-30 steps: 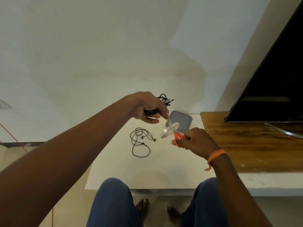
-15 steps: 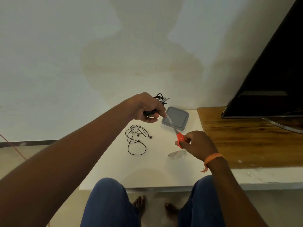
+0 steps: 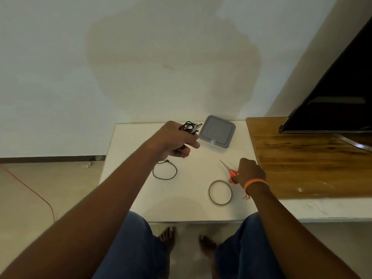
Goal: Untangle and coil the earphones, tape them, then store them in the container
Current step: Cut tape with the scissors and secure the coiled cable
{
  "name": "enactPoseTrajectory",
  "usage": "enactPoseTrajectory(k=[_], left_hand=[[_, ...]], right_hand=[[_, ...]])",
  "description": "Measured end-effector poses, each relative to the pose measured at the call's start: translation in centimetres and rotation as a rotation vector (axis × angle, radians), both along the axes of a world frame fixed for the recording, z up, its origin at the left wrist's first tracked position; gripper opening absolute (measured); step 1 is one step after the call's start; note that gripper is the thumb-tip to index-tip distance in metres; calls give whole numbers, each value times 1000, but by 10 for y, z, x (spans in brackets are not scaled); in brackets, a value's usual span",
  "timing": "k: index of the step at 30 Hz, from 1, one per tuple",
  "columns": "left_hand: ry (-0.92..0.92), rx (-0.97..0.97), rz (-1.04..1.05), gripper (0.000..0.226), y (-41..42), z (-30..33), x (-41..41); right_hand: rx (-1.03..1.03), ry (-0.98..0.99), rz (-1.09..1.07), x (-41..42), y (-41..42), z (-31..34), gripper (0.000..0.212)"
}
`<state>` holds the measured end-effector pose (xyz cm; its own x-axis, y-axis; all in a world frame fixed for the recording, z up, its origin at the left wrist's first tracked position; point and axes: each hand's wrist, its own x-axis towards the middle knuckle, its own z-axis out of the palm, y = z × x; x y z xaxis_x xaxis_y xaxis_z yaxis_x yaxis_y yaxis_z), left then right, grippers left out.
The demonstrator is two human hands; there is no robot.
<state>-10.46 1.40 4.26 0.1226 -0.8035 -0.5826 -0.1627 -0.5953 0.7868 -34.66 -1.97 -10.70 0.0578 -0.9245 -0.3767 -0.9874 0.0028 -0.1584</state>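
Wooden TV stand (image 3: 302, 158) beside white table (image 3: 191, 198), tape roll (image 3: 220, 192) flat

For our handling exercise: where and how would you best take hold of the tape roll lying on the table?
Pinch the tape roll across its thin wall at the near rim, coming straight down from above: it lies flat, its open centre lets a finger drop inside, and that side is farthest from the scissors.
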Motion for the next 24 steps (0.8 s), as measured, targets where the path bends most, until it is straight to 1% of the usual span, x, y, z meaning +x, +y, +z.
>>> enactPoseTrajectory(k=[5, 9, 11, 13, 14, 15, 16, 17, 18, 19, 20, 21, 22, 24], left_hand=[[64, -15, 122, 27, 8, -30, -2], [86, -24, 201, 28, 13, -46, -3], [122, -28, 219, 28, 16, -51, -4], [151, -46, 236, 25, 19, -56, -4], [161, -61, 250, 23, 21, -60, -4], [176, -77, 269, 22, 22, -64, -4], [196, -94, 293, 22, 23, -69, -5], [217, -107, 318, 23, 23, -74, -6], [230, -120, 343, 23, 23, -80, -8], [240, -134, 369, 23, 23, -85, -10], [245, -151, 390, 24, 23, -91, -12], [241, -167, 401, 24, 23, -96, -13], [225, -178, 399, 24, 22, -101, -15], [190, -194, 378, 20, 21, -107, -17]], right_hand=[[-42, 53, 13, 2, -10, -21, 32], [-128, 77, 89, 5, -10, -28, 23], [-129, 110, 112, 7, -10, -29, 22], [-150, 118, 88, 11, -11, -25, 20], [-173, 42, 39, 13, -12, -20, 19], [-188, -139, -48, 17, -12, -12, 19], [-161, -420, -191, 23, -10, -3, 20], [-48, -752, -385, 31, -7, 9, 22], [142, -1043, -567, 41, -1, 22, 28], [355, -1244, -695, 49, 3, 29, 37], [539, -1361, -771, 56, 7, 34, 45], [664, -1426, -811, 62, 10, 35, 52], [728, -1466, -828, 68, 11, 34, 55], [733, -1527, -868, 79, 12, 31, 51]])
